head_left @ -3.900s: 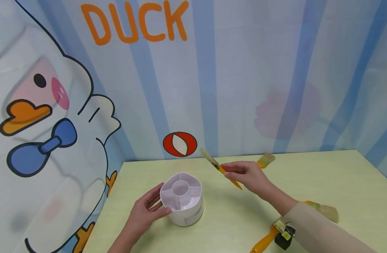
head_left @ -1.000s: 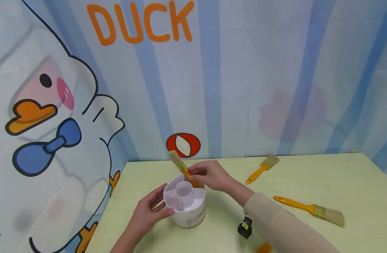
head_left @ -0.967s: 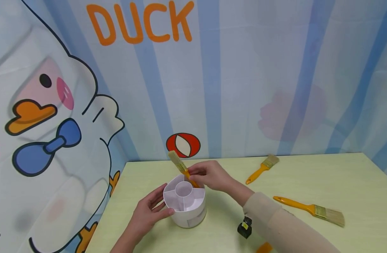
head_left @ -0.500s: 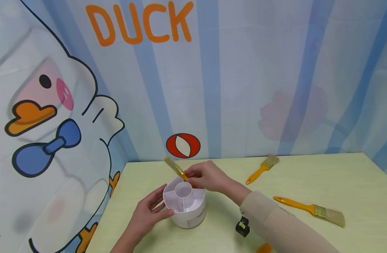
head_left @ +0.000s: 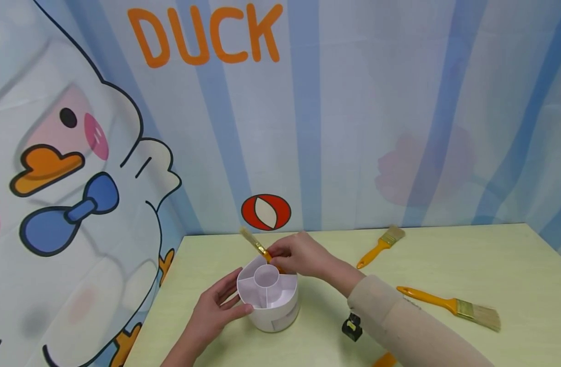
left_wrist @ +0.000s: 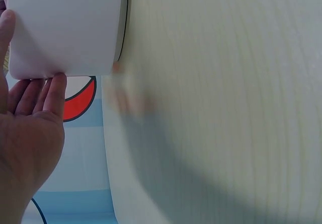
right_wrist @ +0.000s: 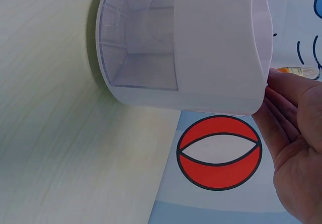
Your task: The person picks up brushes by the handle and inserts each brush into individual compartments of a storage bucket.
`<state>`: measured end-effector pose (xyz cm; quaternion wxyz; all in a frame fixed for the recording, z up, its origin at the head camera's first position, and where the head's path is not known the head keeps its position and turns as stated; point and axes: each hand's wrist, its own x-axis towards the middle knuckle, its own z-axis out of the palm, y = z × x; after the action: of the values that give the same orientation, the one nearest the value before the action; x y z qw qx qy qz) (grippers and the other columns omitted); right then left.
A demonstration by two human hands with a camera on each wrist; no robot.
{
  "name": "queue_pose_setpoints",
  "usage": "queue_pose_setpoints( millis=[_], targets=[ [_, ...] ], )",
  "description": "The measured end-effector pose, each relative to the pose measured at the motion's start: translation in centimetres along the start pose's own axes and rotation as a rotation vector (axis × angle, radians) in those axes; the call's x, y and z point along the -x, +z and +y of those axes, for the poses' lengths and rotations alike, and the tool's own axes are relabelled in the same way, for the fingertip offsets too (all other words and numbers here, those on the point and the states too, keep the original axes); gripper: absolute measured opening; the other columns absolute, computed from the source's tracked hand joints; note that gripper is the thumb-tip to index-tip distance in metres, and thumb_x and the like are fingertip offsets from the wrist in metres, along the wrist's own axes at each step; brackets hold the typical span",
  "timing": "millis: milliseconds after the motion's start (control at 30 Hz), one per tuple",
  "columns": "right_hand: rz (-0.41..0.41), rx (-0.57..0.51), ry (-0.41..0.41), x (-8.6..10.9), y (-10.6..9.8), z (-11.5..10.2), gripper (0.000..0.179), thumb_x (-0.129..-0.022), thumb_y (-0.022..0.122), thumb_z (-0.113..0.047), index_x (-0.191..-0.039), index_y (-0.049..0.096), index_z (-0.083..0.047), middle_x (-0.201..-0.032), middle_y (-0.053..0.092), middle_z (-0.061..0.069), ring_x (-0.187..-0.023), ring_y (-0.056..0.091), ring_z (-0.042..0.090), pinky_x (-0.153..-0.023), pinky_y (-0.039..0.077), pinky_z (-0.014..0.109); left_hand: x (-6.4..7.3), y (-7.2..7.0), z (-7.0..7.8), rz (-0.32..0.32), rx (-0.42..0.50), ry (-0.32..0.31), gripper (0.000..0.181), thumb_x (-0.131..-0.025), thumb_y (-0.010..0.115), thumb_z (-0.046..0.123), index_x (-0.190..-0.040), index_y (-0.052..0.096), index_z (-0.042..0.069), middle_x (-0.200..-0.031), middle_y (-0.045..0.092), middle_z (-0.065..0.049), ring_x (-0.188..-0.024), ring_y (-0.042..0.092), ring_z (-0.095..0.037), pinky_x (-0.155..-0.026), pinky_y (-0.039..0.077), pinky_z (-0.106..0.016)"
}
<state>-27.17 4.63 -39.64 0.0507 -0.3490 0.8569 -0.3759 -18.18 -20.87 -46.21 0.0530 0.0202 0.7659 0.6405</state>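
Note:
A white round organizer (head_left: 276, 315) with several compartments around a central cup stands on the table. My left hand (head_left: 212, 310) holds its left side, thumb at the front and fingers farther back. At the back right compartment, my right hand (head_left: 303, 256) pinches a paintbrush (head_left: 254, 241) by its orange handle. The brush leans left with bristles up; its handle's lower end is hidden behind the rim and fingers. In the left wrist view, fingertips touch the organizer's wall (left_wrist: 65, 30). The right wrist view shows a clear drawer (right_wrist: 143, 43) low on the organizer.
To the right lie a small paintbrush (head_left: 381, 245) and a wider paintbrush (head_left: 450, 305). A small black object (head_left: 352, 327) sits near the right sleeve, beside an orange handle (head_left: 384, 360) partly under the arm. A printed cloth (head_left: 344, 127) stands behind the table.
My right hand has carried the paintbrush left to the organizer. Over the last second the brush has sunk lower and turned more edge-on. My left hand stays on the organizer.

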Motion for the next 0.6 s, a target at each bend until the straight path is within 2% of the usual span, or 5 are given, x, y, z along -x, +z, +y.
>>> queue_pose_setpoints(
  millis=[200, 333, 467, 600],
  targets=[
    [0.010, 0.042, 0.015, 0.3, -0.4, -0.3, 0.021, -0.100, 0.077, -0.013, -0.120, 0.082, -0.011, -0.105, 0.081, 0.000, -0.087, 0.071, 0.011, -0.075, 0.062, 0.021, 0.0, 0.1, 0.2, 0.004, -0.010, 0.000, 0.083, -0.087, 0.092, 0.017, -0.159, 0.051, 0.009, -0.159, 0.054, -0.017, -0.146, 0.053, -0.040, -0.109, 0.055, -0.042],
    [0.021, 0.051, 0.013, 0.6, -0.7, -0.3, 0.023, -0.100, 0.077, -0.013, -0.122, 0.081, -0.009, -0.107, 0.082, 0.001, -0.093, 0.075, 0.015, -0.082, 0.065, 0.026, 0.0, 0.1, 0.3, 0.009, -0.011, -0.002, 0.082, -0.087, 0.091, 0.013, -0.159, 0.051, 0.008, -0.159, 0.054, -0.018, -0.146, 0.052, -0.040, -0.109, 0.056, -0.040],
    [0.032, 0.029, 0.031, 0.9, -0.9, -0.2, 0.028, -0.100, 0.078, -0.015, -0.127, 0.079, -0.006, -0.113, 0.081, 0.004, -0.105, 0.077, 0.021, -0.090, 0.066, 0.034, 0.0, 0.1, 0.2, 0.014, -0.010, -0.006, 0.082, -0.087, 0.091, 0.012, -0.159, 0.051, 0.009, -0.159, 0.054, -0.017, -0.146, 0.052, -0.040, -0.110, 0.055, -0.041],
    [0.054, -0.029, 0.069, 1.4, -1.3, 0.2, 0.032, -0.100, 0.079, -0.019, -0.129, 0.078, -0.006, -0.118, 0.080, 0.006, -0.109, 0.077, 0.022, -0.092, 0.066, 0.034, 0.0, 0.2, 0.2, 0.015, -0.013, -0.008, 0.082, -0.087, 0.091, 0.013, -0.159, 0.051, 0.009, -0.159, 0.054, -0.017, -0.147, 0.052, -0.039, -0.110, 0.055, -0.042]
  ],
)
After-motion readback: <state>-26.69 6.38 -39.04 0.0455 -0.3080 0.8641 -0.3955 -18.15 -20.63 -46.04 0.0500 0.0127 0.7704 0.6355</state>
